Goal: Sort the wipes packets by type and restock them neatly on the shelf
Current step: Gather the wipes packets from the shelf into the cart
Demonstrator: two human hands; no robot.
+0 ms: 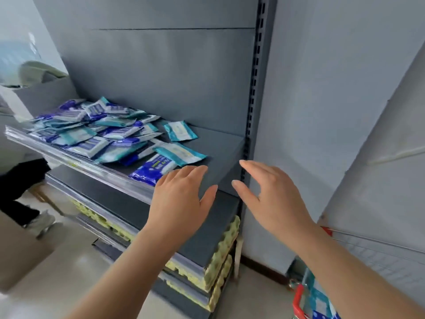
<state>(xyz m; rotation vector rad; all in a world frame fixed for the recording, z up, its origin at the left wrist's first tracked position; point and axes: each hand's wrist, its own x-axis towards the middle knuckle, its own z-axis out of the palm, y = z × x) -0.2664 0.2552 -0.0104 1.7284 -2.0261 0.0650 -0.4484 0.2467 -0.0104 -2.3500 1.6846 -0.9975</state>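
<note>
A loose heap of wipes packets (92,132), dark blue ones and teal-and-white ones mixed, covers the left half of the grey shelf (225,148). One teal packet (180,131) lies apart near the back. Another teal packet (180,154) and a dark blue packet (153,169) lie at the heap's right end. My left hand (181,194) reaches over the shelf's front edge, fingers straight, just right of the blue packet and holding nothing. My right hand (269,194) hovers near the shelf's right end, fingers relaxed and empty.
Lower grey shelves (138,210) carry yellow egg-carton trays (223,252). A slotted upright (253,88) bounds the shelf on the right. A red-handled basket (305,300) with more packets stands at the bottom right. A person's leg and shoe (34,217) are at the left.
</note>
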